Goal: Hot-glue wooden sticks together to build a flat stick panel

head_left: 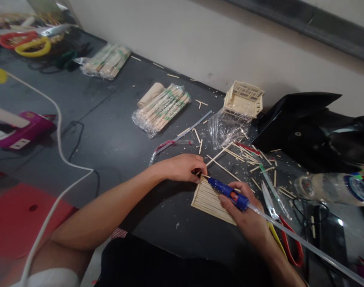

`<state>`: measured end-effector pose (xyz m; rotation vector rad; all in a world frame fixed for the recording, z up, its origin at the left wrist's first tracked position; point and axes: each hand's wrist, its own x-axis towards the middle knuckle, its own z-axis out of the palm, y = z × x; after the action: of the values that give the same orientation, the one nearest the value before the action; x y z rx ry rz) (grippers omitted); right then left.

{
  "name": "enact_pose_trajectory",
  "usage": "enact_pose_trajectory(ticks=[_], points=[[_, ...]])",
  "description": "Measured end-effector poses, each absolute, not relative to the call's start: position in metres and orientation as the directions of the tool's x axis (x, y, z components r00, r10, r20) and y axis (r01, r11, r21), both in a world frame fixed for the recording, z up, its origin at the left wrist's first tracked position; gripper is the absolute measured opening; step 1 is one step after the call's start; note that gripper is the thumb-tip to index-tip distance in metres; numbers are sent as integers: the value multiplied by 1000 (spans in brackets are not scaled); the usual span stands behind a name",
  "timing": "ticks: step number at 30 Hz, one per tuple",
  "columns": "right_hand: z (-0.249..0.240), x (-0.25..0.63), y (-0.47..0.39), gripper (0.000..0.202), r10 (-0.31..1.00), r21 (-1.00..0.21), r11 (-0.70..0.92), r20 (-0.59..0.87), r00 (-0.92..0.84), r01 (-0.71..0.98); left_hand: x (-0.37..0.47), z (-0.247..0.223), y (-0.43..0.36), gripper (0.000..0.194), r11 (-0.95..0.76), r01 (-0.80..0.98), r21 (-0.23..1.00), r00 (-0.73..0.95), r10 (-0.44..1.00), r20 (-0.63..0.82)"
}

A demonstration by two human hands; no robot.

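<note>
My right hand (247,209) is closed around a blue glue gun (225,189) with a long translucent glue stick (307,245) running out of its back end. The gun's nozzle points at the upper left corner of a flat panel of wooden sticks (211,201) lying on the dark table. At that same corner, my left hand (186,169) has its fingers curled and pinching the panel's edge. Whether a small stick is also between those fingertips is hidden. Loose wooden sticks (223,166) lie just beyond both hands.
Scissors (285,231) and a clear jar (328,189) lie to the right, near a black object (292,123). A small wooden model (243,99) stands by the wall. Wrapped stick bundles (164,109) lie farther left. A white cable (59,119) crosses the left side.
</note>
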<state>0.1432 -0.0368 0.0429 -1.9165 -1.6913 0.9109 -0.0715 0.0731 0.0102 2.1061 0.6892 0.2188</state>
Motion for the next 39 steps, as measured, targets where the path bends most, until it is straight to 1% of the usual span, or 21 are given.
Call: enact_pose_trajectory(ticks=[7,12,21,27,30,35,39], points=[[45,141,-36,24,983,-686,-130,-181,6,716,-71,6,73,20,-459,382,802,829,553,-79],[41,141,-37,26,977,-686,-147,-211,-2,713,-71,5,73,20,-451,386,805,829,553,-88],[40,141,-38,27,980,-705,-149,-201,6,693,-72,5,73,16,-465,367,806,836,545,-66],[38,142,-39,26,983,-672,-122,-186,-7,731,-70,8,73,19,-447,395,803,827,553,-99],[38,142,-39,26,980,-680,-132,-197,-7,721,-70,8,73,19,-455,390,801,829,552,-90],[39,141,-39,25,974,-691,-157,-228,-6,705,-68,8,72,9,-477,401,782,815,575,-67],[42,141,-38,24,979,-690,-160,-203,23,706,-66,9,70,7,-485,431,761,805,588,-81]])
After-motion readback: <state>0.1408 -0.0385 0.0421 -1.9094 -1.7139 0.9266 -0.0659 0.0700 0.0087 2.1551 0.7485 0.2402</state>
